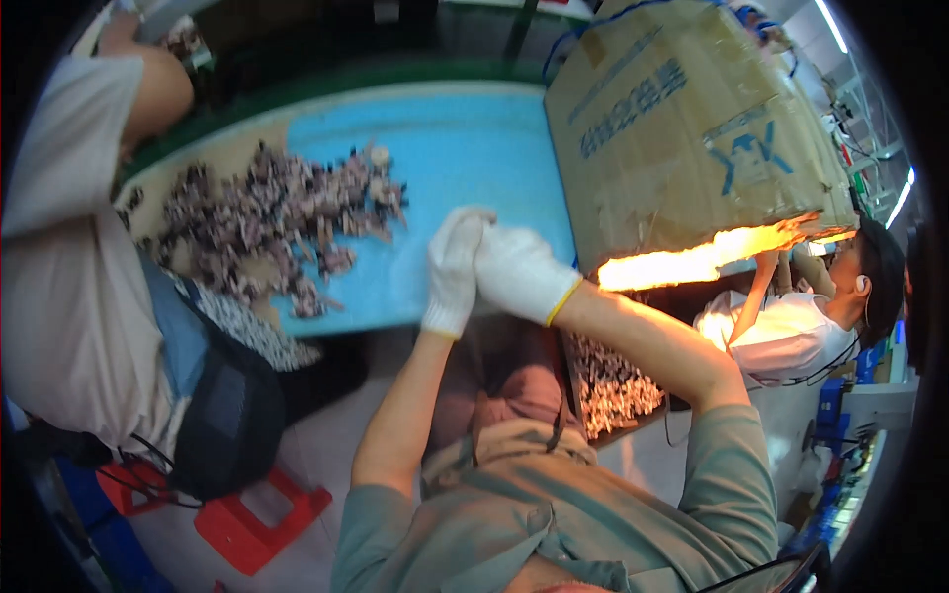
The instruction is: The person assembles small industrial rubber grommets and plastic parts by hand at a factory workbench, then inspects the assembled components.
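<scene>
1. The left hand (453, 269), in a white knitted glove, and the right hand (518, 271), in a white glove with a yellow cuff, are pressed together at the near edge of the light blue flat table top (474, 158); fingers curled, but whether they grip anything I cannot tell.
2. At ten o'clock of the hands lies a loose heap of small purplish-grey parts (272, 217) on the blue surface, well apart from both gloves.
3. At two o'clock stands a big brown cardboard box (682, 128), near the right hand.
4. At five o'clock, a dark tray of small pale parts (613, 385) sits by the person's lap.
</scene>
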Action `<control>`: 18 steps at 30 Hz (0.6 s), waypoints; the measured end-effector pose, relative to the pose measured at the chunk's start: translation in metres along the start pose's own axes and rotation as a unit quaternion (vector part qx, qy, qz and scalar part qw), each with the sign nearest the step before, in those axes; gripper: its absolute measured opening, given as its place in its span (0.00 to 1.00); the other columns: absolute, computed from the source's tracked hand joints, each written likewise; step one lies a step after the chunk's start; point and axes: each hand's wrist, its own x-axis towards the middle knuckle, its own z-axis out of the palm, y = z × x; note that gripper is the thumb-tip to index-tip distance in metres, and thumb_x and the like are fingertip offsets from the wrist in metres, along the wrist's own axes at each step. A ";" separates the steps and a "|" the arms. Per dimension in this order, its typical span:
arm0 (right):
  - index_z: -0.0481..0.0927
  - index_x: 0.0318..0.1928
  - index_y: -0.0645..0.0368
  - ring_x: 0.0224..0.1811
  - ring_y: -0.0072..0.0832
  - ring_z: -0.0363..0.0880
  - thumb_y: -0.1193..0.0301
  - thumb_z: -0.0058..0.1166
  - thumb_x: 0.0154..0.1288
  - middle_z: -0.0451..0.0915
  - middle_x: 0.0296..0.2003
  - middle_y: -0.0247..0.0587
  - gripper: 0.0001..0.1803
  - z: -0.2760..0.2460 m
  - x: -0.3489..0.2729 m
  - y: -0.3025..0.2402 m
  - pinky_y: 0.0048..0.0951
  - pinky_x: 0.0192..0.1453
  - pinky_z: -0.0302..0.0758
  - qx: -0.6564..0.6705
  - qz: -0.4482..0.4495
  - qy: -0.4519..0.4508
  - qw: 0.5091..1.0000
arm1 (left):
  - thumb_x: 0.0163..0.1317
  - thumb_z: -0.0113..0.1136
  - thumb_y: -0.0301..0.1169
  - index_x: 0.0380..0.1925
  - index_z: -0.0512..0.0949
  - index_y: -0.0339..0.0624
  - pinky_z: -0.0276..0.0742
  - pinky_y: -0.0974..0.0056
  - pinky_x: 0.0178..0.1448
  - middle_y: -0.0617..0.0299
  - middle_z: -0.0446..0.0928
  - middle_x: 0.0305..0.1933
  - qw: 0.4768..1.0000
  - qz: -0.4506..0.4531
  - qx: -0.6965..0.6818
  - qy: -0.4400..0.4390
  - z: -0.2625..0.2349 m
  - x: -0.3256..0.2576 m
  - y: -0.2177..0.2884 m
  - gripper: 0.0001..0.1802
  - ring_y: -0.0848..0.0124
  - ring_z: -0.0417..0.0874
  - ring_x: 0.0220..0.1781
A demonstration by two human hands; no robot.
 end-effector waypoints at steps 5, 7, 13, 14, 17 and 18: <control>0.83 0.40 0.67 0.29 0.41 0.89 0.71 0.57 0.58 0.86 0.31 0.50 0.12 0.017 0.011 0.019 0.40 0.28 0.85 0.037 0.057 -0.065 0.996 | 0.72 0.49 0.36 0.41 0.83 0.31 0.76 0.64 0.53 0.53 0.84 0.40 0.991 0.049 0.113 -0.053 -0.001 0.031 0.003 0.19 0.68 0.82 0.45; 0.84 0.39 0.66 0.29 0.39 0.90 0.71 0.58 0.58 0.86 0.32 0.52 0.12 0.014 0.004 0.012 0.41 0.29 0.85 0.063 0.041 -0.057 0.996 | 0.72 0.49 0.36 0.41 0.83 0.31 0.76 0.64 0.54 0.52 0.84 0.40 0.993 0.031 0.105 -0.035 -0.003 0.014 0.002 0.19 0.67 0.82 0.45; 0.82 0.38 0.66 0.29 0.44 0.88 0.70 0.55 0.61 0.84 0.32 0.51 0.11 0.023 0.001 0.011 0.43 0.30 0.84 0.099 0.101 0.026 0.990 | 0.73 0.48 0.37 0.43 0.83 0.31 0.76 0.63 0.55 0.51 0.85 0.41 0.988 0.059 0.134 -0.048 0.003 0.021 0.004 0.20 0.65 0.83 0.46; 0.81 0.39 0.66 0.31 0.44 0.88 0.70 0.54 0.62 0.84 0.33 0.51 0.11 0.023 0.002 0.014 0.42 0.33 0.85 0.103 0.091 0.031 0.990 | 0.75 0.48 0.38 0.45 0.83 0.31 0.76 0.63 0.55 0.51 0.85 0.40 0.978 0.056 0.186 -0.082 0.002 0.027 0.007 0.21 0.65 0.83 0.46; 0.79 0.44 0.65 0.36 0.41 0.89 0.68 0.53 0.67 0.84 0.37 0.50 0.13 0.017 0.004 0.032 0.38 0.40 0.85 0.234 0.064 0.103 0.965 | 0.78 0.48 0.45 0.53 0.81 0.31 0.76 0.63 0.56 0.53 0.85 0.41 0.985 0.058 0.163 0.016 -0.002 0.022 0.014 0.25 0.65 0.82 0.46; 0.77 0.56 0.62 0.37 0.35 0.87 0.63 0.48 0.78 0.85 0.42 0.50 0.17 0.021 0.000 0.040 0.37 0.44 0.82 0.435 0.146 0.086 0.884 | 0.79 0.47 0.51 0.59 0.78 0.32 0.79 0.61 0.52 0.53 0.85 0.40 0.994 0.007 0.079 0.074 -0.012 0.014 0.005 0.30 0.63 0.84 0.43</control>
